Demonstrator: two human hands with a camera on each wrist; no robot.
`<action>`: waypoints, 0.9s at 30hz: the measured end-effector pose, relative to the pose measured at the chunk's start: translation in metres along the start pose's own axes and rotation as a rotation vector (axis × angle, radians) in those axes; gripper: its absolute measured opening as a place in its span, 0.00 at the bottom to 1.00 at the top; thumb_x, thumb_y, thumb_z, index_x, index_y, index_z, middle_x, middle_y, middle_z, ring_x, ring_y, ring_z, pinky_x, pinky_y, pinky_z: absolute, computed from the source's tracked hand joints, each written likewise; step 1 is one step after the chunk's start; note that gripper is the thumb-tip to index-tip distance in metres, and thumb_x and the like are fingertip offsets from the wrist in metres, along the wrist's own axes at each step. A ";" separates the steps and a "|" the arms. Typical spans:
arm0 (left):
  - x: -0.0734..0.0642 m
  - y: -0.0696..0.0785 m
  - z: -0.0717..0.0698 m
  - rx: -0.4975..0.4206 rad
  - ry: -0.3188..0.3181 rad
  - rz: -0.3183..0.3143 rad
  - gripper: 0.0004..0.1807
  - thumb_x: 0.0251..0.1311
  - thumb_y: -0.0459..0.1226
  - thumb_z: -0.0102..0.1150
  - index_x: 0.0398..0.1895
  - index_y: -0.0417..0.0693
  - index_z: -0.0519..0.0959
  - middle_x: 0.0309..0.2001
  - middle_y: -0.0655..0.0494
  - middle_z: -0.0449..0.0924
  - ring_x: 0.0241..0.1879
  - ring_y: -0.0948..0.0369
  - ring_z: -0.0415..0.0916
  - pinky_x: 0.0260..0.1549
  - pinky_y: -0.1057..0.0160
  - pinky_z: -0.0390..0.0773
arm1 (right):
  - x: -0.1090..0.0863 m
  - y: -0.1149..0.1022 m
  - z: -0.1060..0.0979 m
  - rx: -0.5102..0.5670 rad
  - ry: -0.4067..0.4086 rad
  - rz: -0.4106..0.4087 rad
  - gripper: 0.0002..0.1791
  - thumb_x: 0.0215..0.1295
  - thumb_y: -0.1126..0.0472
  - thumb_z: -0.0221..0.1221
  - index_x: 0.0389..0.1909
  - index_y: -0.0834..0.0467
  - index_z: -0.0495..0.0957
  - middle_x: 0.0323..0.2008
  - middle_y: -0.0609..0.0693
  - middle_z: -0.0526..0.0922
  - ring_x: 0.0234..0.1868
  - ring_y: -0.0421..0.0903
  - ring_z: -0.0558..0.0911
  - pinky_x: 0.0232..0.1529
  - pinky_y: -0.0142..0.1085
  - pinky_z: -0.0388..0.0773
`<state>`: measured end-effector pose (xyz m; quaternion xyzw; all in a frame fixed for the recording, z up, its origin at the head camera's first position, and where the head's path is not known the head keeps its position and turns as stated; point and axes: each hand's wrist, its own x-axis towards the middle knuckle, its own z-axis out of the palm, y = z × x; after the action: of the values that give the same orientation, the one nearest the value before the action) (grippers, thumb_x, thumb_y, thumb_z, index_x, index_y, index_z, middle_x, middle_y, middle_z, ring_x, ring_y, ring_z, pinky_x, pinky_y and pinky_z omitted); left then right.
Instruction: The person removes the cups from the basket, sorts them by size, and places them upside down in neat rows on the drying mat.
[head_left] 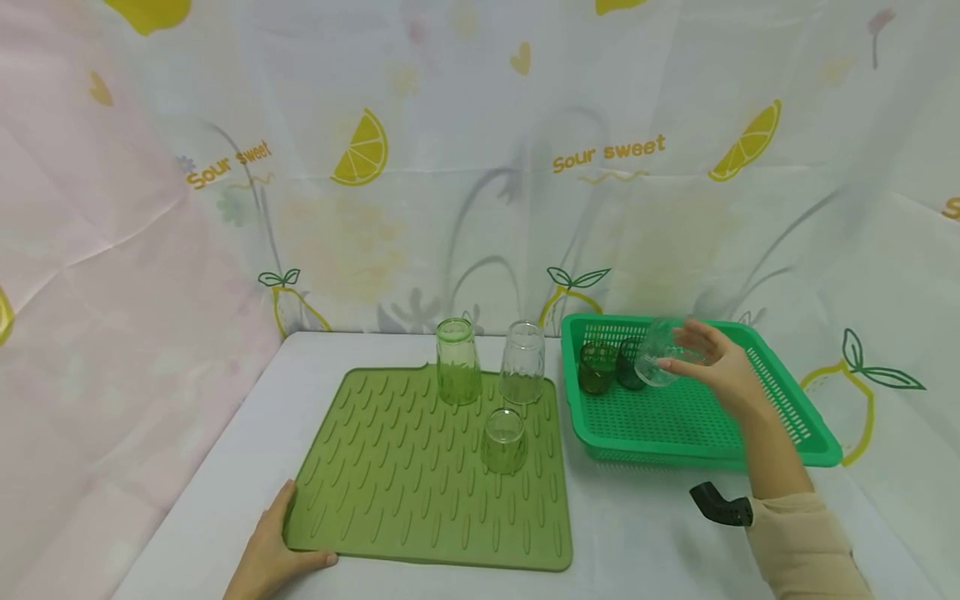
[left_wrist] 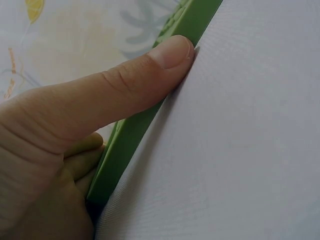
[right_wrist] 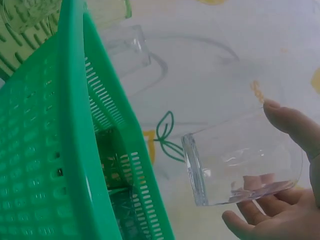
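My right hand [head_left: 716, 367] grips a clear drinking glass [right_wrist: 245, 160] between thumb and fingers, tilted, over the green basket [head_left: 675, 454]. Inside that basket, at its back left, stand two dark tumblers [head_left: 597, 368]. My left hand [head_left: 273, 546] rests at the near left corner of a green drying mat [head_left: 390, 467], thumb along the front edge and fingers along the left side. On the mat's right half are a tall green glass [head_left: 458, 362], a tall clear glass [head_left: 522, 362] and a short clear tumbler [head_left: 504, 442].
The white table [head_left: 217, 475] carries the mat, with the basket close to its right. A lemon-printed cloth [head_left: 465, 250] hangs behind and along both sides. A black curved piece [head_left: 720, 505] sticks out from the right sleeve [head_left: 806, 542].
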<state>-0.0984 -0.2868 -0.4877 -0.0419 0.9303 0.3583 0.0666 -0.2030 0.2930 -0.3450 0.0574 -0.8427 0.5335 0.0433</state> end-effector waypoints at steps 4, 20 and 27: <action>0.000 0.000 0.000 -0.011 -0.001 -0.001 0.69 0.33 0.44 0.79 0.69 0.23 0.38 0.67 0.21 0.42 0.64 0.28 0.46 0.60 0.32 0.54 | -0.005 -0.005 0.006 -0.005 -0.022 -0.019 0.45 0.62 0.59 0.62 0.73 0.60 0.46 0.67 0.65 0.59 0.65 0.62 0.62 0.55 0.33 0.72; 0.001 0.000 0.000 -0.003 0.002 0.016 0.70 0.32 0.43 0.79 0.68 0.21 0.38 0.66 0.19 0.45 0.63 0.28 0.48 0.59 0.32 0.56 | -0.022 -0.008 0.035 0.034 -0.085 -0.132 0.42 0.56 0.65 0.65 0.69 0.66 0.55 0.61 0.57 0.69 0.55 0.26 0.68 0.56 0.23 0.70; 0.000 0.002 -0.001 -0.006 -0.009 -0.001 0.71 0.32 0.43 0.79 0.68 0.22 0.37 0.66 0.20 0.44 0.64 0.28 0.47 0.61 0.33 0.54 | -0.030 -0.009 0.047 0.085 -0.103 -0.179 0.41 0.55 0.69 0.65 0.67 0.68 0.56 0.58 0.48 0.72 0.55 0.24 0.69 0.57 0.22 0.68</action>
<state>-0.0991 -0.2858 -0.4857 -0.0408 0.9289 0.3612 0.0708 -0.1730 0.2481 -0.3613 0.1614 -0.8120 0.5591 0.0449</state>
